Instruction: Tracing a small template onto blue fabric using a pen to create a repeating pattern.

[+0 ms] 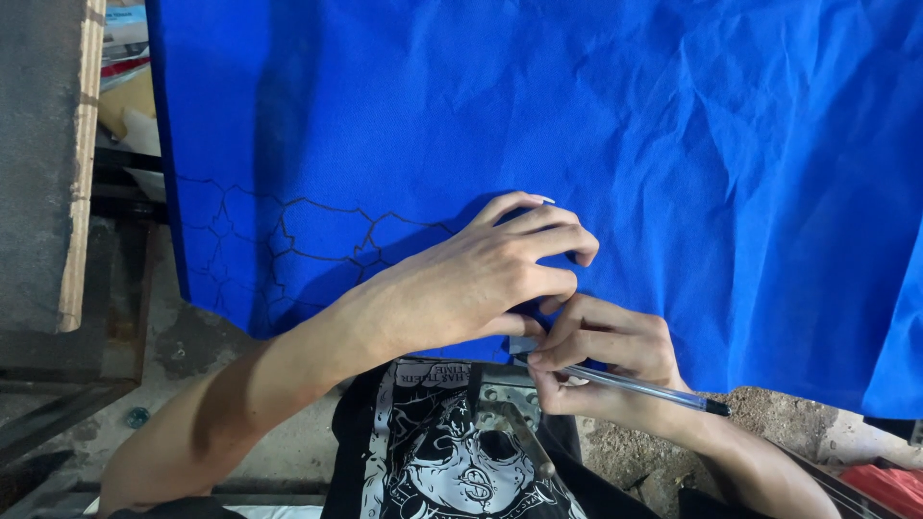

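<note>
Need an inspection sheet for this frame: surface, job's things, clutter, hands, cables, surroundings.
Surface: blue fabric spread wide, creased.
Job's things: dark drawn outlines on the fabric's left part; clear pen.
Clutter: papers and packets beyond the fabric's left edge.
Hands: left hand pressed flat on the fabric; right hand grips the pen at the near edge.
Cables: nothing seen.
Surroundings: wooden board at left, dirt floor below, red object bottom right.

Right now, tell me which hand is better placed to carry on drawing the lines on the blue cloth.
Probably the right hand: it holds the pen at the blue cloth's near edge. The left hand lies on the cloth, holding no pen.
</note>
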